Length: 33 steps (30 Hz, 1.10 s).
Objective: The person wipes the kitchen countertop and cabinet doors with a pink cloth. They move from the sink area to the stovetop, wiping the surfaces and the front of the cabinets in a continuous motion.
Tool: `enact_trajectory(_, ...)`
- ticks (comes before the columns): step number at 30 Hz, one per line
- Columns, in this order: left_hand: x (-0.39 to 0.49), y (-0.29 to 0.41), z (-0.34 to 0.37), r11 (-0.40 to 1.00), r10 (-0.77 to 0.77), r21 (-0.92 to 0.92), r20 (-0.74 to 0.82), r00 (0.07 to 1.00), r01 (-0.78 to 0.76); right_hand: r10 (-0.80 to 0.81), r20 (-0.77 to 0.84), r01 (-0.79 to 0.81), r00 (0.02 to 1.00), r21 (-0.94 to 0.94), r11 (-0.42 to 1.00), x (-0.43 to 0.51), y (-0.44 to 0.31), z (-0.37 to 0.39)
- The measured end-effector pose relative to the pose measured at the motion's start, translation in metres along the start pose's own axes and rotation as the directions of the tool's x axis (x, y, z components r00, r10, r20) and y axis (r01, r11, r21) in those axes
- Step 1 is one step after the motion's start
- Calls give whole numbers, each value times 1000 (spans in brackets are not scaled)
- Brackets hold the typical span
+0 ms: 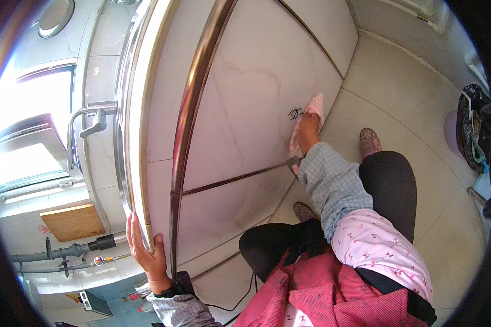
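Note:
My right hand [309, 127] holds a pink-and-white cloth [316, 105] flat against a white marbled cabinet door [245, 86], near the door's bottom edge. Black handwritten marks [296, 113] show on the door right beside the cloth. My left hand [147, 251] grips the edge of the countertop [145, 163], fingers on top and thumb down the front. A shiny metal trim strip [188, 106] runs along the top of the doors, below the counter edge. Part of the cloth is hidden under my right hand.
On the counter side stand a sink faucet [94, 118], a wooden cutting board [72, 222] and grey pipes [61, 250] by an open window [32, 143]. Behind me on the tiled floor [397, 98] is a bin with a black bag [470, 126]. A black cable [233, 306] hangs near my legs.

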<state>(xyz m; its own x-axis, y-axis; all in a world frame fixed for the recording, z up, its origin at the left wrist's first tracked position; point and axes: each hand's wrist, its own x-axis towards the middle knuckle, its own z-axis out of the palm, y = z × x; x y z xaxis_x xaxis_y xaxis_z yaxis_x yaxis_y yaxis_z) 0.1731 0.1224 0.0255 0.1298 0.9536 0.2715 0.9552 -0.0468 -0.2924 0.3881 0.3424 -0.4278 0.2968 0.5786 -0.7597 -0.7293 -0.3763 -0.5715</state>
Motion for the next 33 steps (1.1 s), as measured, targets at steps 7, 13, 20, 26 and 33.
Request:
enact_trajectory(7, -1, -2, 2, 1000, -1, 3, -10, 1000, 1, -838, 174, 825, 518, 157, 542, -139, -101, 74)
enact_trajectory(13, -3, -5, 3, 1000, -7, -3, -11, 1000, 7, -939, 89, 939, 331, 64, 337, -70, -134, 63)
enact_trajectory(20, -3, -8, 2, 1000, -15, -11, 6, 1000, 15, -428, -177, 460, 886, 238, 855, 59, -14, 38)
enact_trajectory(26, -4, -6, 1, 1000, -25, -17, 9, 1000, 25, -516, -117, 527, 848, 103, 843, 58, -30, 40)
enact_trajectory(33, -2, -4, 2, 1000, -29, -4, 8, 1000, 29, -948, 84, 948, 307, 60, 312, -78, -154, 89)
